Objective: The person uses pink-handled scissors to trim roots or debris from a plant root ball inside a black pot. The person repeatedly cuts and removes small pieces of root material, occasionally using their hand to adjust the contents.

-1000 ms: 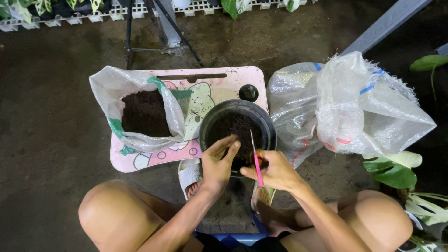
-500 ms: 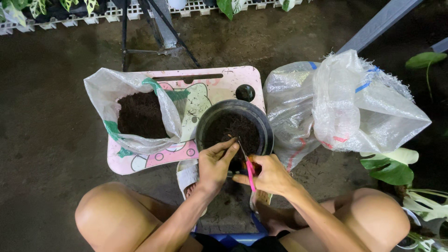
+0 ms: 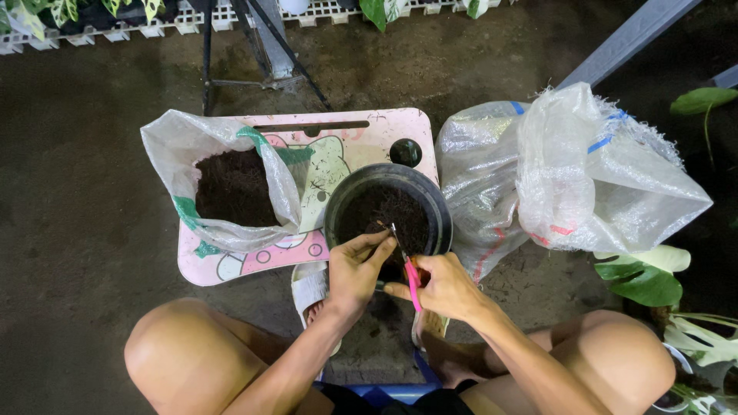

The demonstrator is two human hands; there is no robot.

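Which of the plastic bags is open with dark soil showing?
The bag on the pink tray, left of the black pot; the big sacks right show none.

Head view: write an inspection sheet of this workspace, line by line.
Surface: pink lap tray on dark ground, dirt scattered about.
Job's things: black pot part-filled with soil; pink-handled tool, tip at the soil.
Clutter: open bag of soil on the tray; white woven sacks beside the pot.
Hands: left hand fingers at the pot's near rim; right hand gripping the tool.
Cables: nothing seen.
Surroundings: metal stand legs, white crates of plants, large leaves; bare knees, blue stool.
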